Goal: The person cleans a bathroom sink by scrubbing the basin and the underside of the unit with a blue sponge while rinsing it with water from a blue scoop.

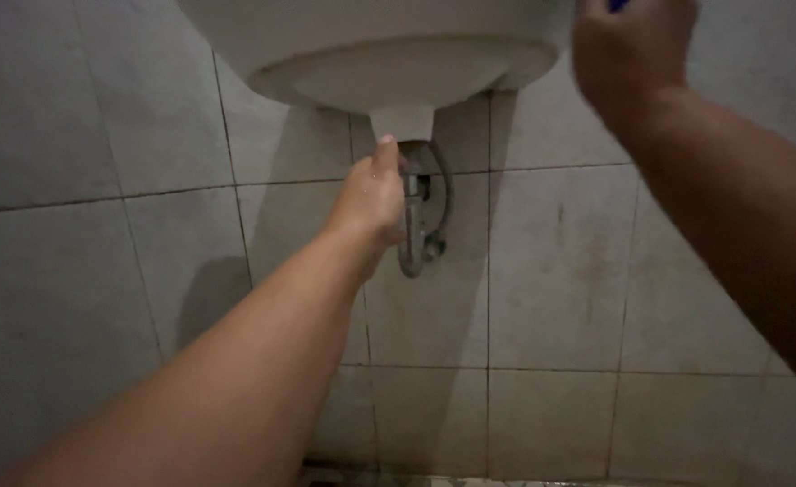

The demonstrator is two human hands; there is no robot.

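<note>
I look up from below at a white wall-mounted basin. Under it a chrome drain pipe curves into a trap, and a grey flexible hose runs behind it. My left hand reaches up and wraps around the upper part of the drain pipe, thumb against the basin's outlet. My right hand is raised at the basin's right edge, fingers closed on a small blue object that is mostly cut off by the frame's top.
The wall behind is covered in large grey tiles with dark grout lines and some stains. A strip of speckled floor shows at the bottom edge.
</note>
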